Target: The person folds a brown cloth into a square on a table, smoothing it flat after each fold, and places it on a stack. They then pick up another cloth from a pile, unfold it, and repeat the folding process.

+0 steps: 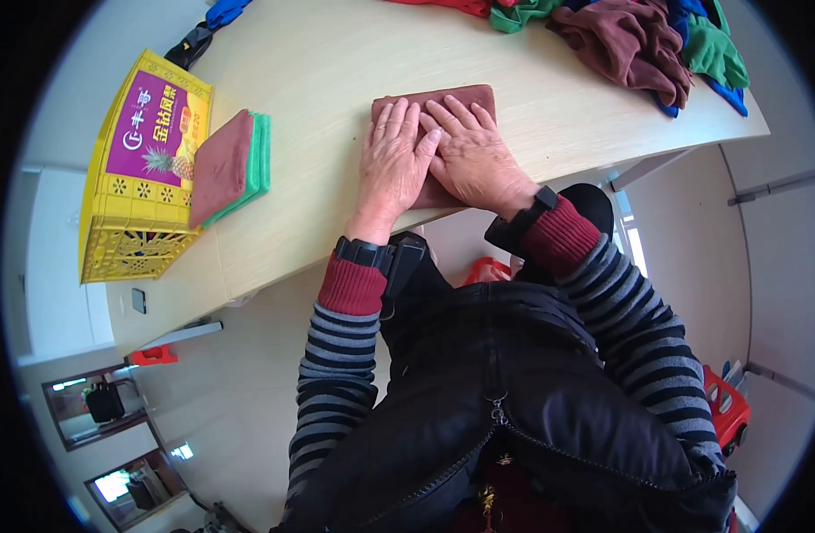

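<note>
Both hands flat, fingers spread, palms down on a folded brown cloth [443, 111] at the near edge of the counter [319, 80]. Left hand [391, 155] and right hand [470, 153] touch side by side, pressing, gripping nothing. Cloth looks soft, light, limp; probably best pinched at corners or a folded edge. Wrists straight, forearms coming up from below. Stack of folded cloths [232, 166] lies well left by a yellow crate [141, 160]; unfolded pile [639, 35] far right.
</note>
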Demonstrator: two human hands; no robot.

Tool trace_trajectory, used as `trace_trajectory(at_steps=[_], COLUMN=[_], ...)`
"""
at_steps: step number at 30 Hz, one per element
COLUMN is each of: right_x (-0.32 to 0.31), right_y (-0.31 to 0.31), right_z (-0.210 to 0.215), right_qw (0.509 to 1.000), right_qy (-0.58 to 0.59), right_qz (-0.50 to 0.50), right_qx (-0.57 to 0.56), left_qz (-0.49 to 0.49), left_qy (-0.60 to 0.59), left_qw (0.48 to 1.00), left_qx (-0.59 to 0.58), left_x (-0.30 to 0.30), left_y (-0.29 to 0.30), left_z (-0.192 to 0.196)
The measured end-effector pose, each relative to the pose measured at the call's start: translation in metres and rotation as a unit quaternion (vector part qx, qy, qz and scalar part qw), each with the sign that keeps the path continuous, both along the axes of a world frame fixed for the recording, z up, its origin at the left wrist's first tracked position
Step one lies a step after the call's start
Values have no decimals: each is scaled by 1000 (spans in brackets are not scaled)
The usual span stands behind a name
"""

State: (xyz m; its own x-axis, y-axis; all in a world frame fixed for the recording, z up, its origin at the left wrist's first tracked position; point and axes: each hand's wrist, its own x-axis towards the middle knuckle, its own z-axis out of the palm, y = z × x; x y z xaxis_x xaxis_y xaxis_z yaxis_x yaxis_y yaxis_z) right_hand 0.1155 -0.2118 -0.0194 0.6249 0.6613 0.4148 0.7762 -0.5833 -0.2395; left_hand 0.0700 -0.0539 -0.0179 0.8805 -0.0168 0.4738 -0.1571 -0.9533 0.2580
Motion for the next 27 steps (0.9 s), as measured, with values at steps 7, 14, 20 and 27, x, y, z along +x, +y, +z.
trace_trajectory(at_steps=[7,14,20,27], right_x=[2,2,-7,2], right_y=[3,9,1,-15], right_z=[-2,0,11,1], right_qw=[999,996,996,997], right_qy=[7,22,61,66], right_qz=[-48,-81,-56,-33], right_qx=[14,13,-9,17], left_qz=[21,12,28,-498], left_qy=[29,8,-39,-112], left_qw=[999,999,996,835], left_qx=[31,36,79,-204], left_x=[-9,-64,-78,-148], left_y=[-4,-17,4,-108], left_z=[12,9,52,209])
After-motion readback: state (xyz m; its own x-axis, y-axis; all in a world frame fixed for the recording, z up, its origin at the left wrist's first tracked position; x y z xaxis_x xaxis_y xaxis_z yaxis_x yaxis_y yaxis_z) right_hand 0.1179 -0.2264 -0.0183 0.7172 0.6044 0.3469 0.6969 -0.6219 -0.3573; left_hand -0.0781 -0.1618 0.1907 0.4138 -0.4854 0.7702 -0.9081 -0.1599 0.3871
